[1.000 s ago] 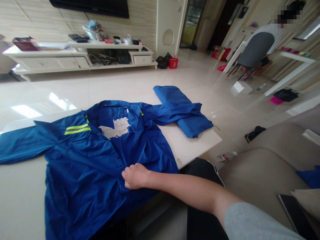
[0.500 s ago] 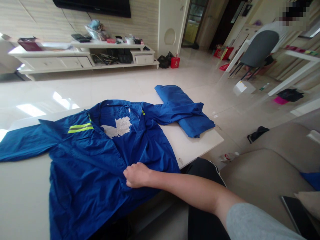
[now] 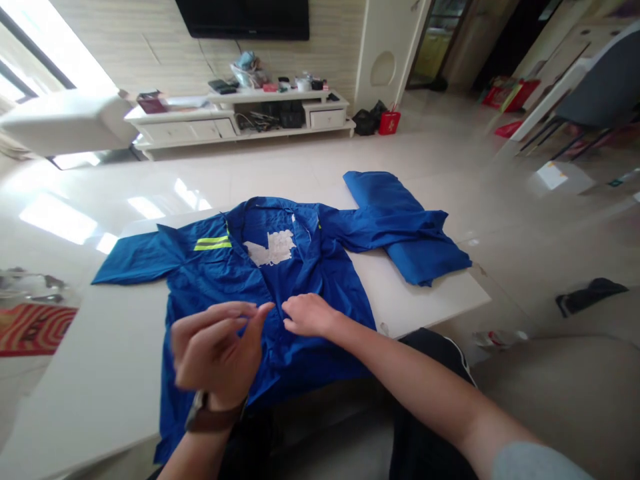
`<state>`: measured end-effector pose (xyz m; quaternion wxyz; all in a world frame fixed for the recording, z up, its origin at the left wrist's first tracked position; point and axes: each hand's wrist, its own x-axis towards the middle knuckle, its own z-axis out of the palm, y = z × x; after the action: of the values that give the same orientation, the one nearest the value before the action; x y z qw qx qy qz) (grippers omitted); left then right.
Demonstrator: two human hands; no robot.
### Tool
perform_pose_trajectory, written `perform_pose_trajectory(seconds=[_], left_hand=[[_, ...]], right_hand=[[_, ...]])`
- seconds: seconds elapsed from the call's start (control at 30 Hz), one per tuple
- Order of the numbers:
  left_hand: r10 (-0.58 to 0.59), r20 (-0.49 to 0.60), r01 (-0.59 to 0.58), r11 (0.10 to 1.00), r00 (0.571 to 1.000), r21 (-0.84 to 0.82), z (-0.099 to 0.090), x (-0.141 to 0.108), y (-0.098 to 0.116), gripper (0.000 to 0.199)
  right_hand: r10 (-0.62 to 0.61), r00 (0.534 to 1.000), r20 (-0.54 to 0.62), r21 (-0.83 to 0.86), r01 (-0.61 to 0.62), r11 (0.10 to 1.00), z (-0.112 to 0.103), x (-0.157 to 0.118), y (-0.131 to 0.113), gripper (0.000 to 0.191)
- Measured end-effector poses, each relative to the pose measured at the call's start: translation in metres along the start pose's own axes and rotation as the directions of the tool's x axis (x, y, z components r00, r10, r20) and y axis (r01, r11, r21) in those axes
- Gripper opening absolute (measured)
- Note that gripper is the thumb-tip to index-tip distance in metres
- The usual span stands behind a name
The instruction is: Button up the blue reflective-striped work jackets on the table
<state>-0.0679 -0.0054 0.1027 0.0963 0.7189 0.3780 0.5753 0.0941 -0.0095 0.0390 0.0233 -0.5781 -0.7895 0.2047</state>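
Observation:
A blue jacket (image 3: 210, 287) with yellow-green stripes lies spread on the white table (image 3: 110, 373), its front partly open over a whitish patch inside. My right hand (image 3: 307, 315) is closed at the jacket's front edge, fingers pinched on the cloth. My left hand (image 3: 217, 347), with a watch on the wrist, hovers above the jacket's left part. Its fingers are curled, thumb and forefinger close together, and whatever may be between them is too small to tell. The jacket's right sleeve rests across a folded blue bundle (image 3: 415, 257).
Beyond the table stands a white TV cabinet (image 3: 175, 133) with items on it. A grey sofa (image 3: 565, 393) is at the right, with a plastic bottle (image 3: 500, 339) beside it. A red patterned bag (image 3: 35, 330) lies at the left. A dark chair (image 3: 600, 87) is far right.
My left hand has come into view over the jacket. My right hand stays at the jacket's front edge. The view has turned left, and the seated person is mostly out of frame.

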Motion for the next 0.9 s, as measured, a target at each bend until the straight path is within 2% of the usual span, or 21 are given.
perform_pose_trajectory(seconds=[0.07,0.13,0.23,0.33,0.47,0.63,0.77,0.9], left_hand=[[0.008,0.057,-0.009,1.000,0.998,0.018,0.003,-0.003,-0.015,0.019],[-0.077,0.175,0.074,0.997,0.981,0.028,0.007,-0.004,-0.032,0.013],[-0.246,0.294,0.237,0.969,0.924,0.064,0.014,-0.003,-0.055,0.010],[-0.324,0.391,0.306,0.946,0.862,0.107,0.020,-0.004,-0.072,0.009],[-0.360,0.488,0.330,0.932,0.795,0.150,0.029,-0.007,-0.089,0.010],[-0.442,0.545,0.392,0.895,0.712,0.213,0.035,-0.013,-0.108,0.008],[-0.475,0.583,0.374,0.880,0.660,0.294,0.033,-0.018,-0.120,0.010],[-0.518,0.628,0.335,0.855,0.581,0.396,0.031,-0.026,-0.133,0.012]], right_hand=[[0.054,0.997,-0.062,0.007,-0.054,0.999,-0.008,-0.003,0.015,0.025],[0.112,0.991,-0.071,0.017,-0.111,0.994,-0.011,-0.004,0.029,0.023],[0.161,0.986,-0.040,0.031,-0.160,0.987,-0.009,-0.002,0.041,0.022],[0.152,0.988,-0.040,0.060,-0.149,0.987,-0.002,0.003,0.043,0.028],[0.135,0.990,-0.034,0.108,-0.130,0.986,0.009,0.010,0.042,0.045],[0.135,0.991,0.022,0.121,-0.136,0.983,0.015,0.013,0.044,0.064],[0.144,0.989,0.031,0.098,-0.146,0.984,0.015,0.011,0.042,0.061],[0.162,0.987,0.008,0.077,-0.162,0.984,0.011,0.010,0.038,0.052]])
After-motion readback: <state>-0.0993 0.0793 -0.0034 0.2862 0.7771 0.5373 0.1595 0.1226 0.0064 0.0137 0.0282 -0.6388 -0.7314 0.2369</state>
